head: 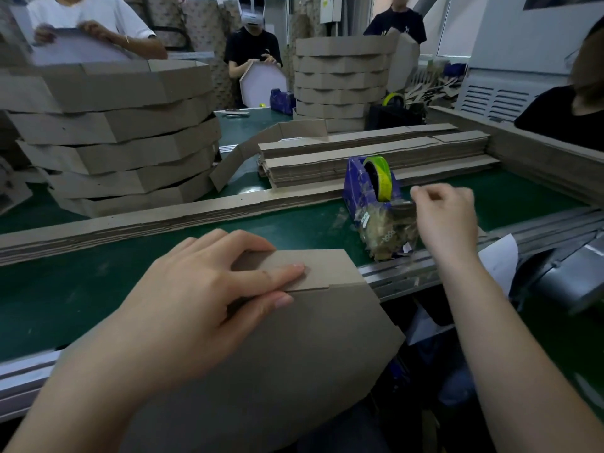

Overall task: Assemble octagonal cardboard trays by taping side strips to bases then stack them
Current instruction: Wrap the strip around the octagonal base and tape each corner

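Okay, I have the left hand laid flat on the cardboard base. Its forefinger presses the side strip along the seam and the thumb sits just below on the base; it grips nothing. The base runs out from under that hand toward me and to the right. The right hand hovers apart, ahead and to the right, fingers curled at the tape dispenser. Whether they pinch tape I cannot tell, as it blurs there. A stack of finished trays stands well beyond the left hand.
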